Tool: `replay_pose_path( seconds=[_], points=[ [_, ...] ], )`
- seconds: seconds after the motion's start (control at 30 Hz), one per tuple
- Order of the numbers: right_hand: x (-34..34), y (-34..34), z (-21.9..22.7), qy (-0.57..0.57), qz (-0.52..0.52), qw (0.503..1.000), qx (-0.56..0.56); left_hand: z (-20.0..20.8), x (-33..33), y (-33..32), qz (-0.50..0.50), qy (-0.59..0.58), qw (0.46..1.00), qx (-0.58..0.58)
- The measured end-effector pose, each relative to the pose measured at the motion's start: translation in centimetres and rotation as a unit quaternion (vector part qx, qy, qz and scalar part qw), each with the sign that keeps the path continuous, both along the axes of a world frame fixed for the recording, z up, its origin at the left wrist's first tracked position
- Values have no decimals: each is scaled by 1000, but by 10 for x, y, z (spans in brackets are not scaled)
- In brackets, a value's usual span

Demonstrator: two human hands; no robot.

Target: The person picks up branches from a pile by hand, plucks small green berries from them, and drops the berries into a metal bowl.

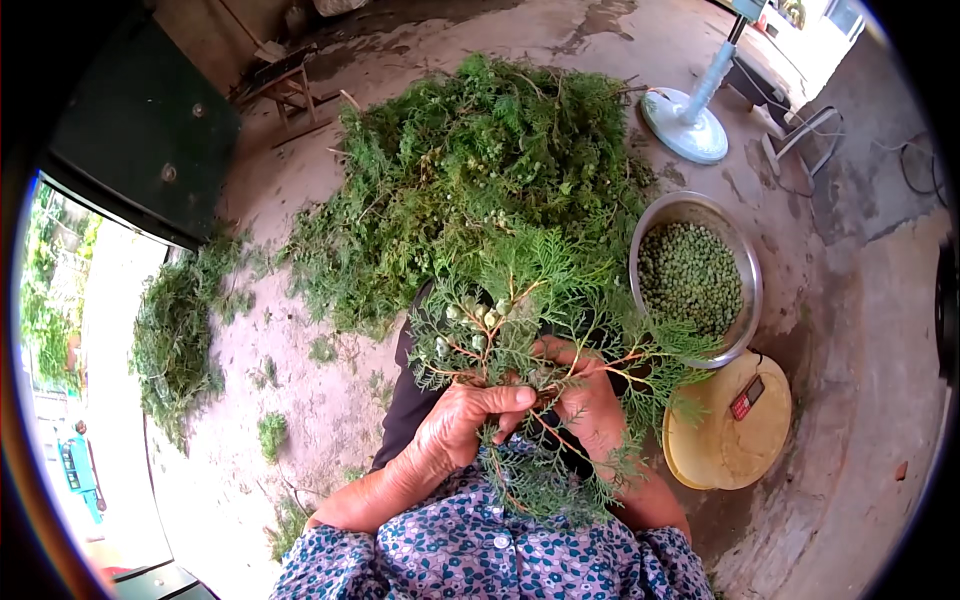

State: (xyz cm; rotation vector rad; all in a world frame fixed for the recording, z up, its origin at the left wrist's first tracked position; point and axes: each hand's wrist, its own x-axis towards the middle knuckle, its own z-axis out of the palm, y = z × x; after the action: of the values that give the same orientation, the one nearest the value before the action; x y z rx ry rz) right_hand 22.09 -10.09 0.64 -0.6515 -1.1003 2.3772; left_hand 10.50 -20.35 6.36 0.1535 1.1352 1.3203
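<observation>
A leafy conifer branch [620, 355], with flat scaly sprays and reddish-brown twigs, is held up over my lap. My left hand [462, 425] is closed around its stems, the thumb pressed along the top and pointing right. Close beside it my right hand [590, 408] has its fingers curled on the same branch, partly covered by the foliage. Several pale green cones [480, 318] cluster on the twigs just above my left hand. Some sprays droop below my hands against my patterned shirt. What the right fingertips pinch is hidden by the leaves.
Ahead lies a large heap of cut branches [490, 150]. At right stand a metal bowl of green cones [690, 280] and a round yellow lid-like surface [715, 440] bearing a small red-and-black device [747, 397]. Beyond is a round stand base [685, 125]; a smaller branch pile [175, 340] lies left.
</observation>
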Motion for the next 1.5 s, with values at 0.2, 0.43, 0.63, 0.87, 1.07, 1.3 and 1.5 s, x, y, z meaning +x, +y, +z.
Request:
replay_pose_path(
  seconds=[0.2,0.43,0.63,0.87,1.07,1.3,1.5],
  points=[
    [-1,6,-4,-123,-77,952,269,-5,-1,0,36,27,998,-43],
    [0,9,-11,-154,-144,869,447,-6,-3,-3,34,11,999,-20],
    [-6,7,-7,-83,3,994,-65,1,-1,-2,30,0,999,-13],
    [-4,2,-7,-29,47,992,-117,-4,-1,-4,-35,23,999,11],
    [-6,10,-3,38,97,992,-70,-4,-5,-5,-97,90,991,33],
    [4,9,-14,81,119,978,-148,1,-5,-7,-112,92,989,27],
    [6,5,-2,-189,21,897,400,-3,-4,-2,-81,117,990,-15]
  ],
)
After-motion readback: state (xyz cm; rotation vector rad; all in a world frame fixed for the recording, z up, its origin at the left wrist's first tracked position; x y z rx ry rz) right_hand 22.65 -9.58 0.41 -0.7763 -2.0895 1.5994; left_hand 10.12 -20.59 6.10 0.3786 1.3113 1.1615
